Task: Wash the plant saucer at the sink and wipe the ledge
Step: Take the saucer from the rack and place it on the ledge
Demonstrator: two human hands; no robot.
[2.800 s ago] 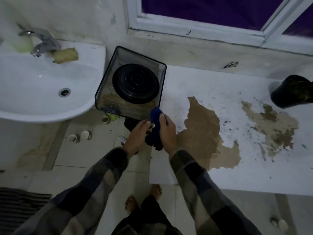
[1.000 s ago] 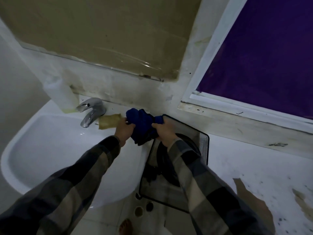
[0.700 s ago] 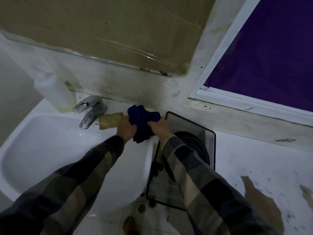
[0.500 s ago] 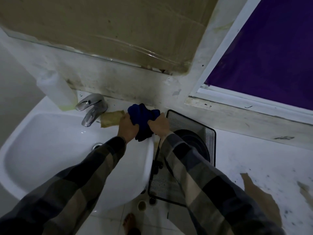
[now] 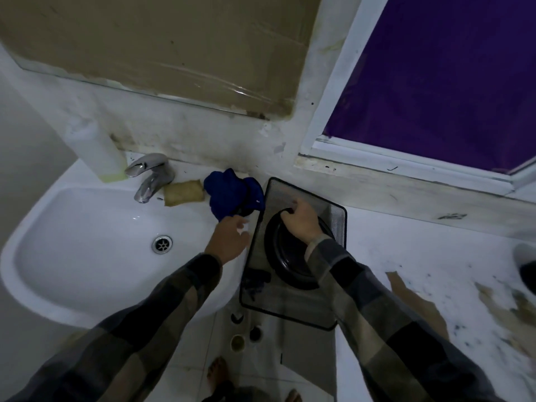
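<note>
White sink (image 5: 87, 242) beside stained ledge (image 5: 420, 256). Black saucer (image 5: 287, 265) in mesh tray (image 5: 304, 309) between them, rim gripped by right hand (image 5: 301, 221), fingers curled. Left hand (image 5: 229, 239) with loose, blurred fingers just below blue cloth (image 5: 229, 192) on sink edge.

Mesh tray (image 5: 290, 304), sponge (image 5: 183, 192), white bottle (image 5: 95, 152), window (image 5: 435, 76)

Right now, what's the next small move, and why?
Probably lift the saucer out of the mesh tray toward the sink: the right hand grips its far rim, the cloth lies on the sink rim, and the left hand is free.
</note>
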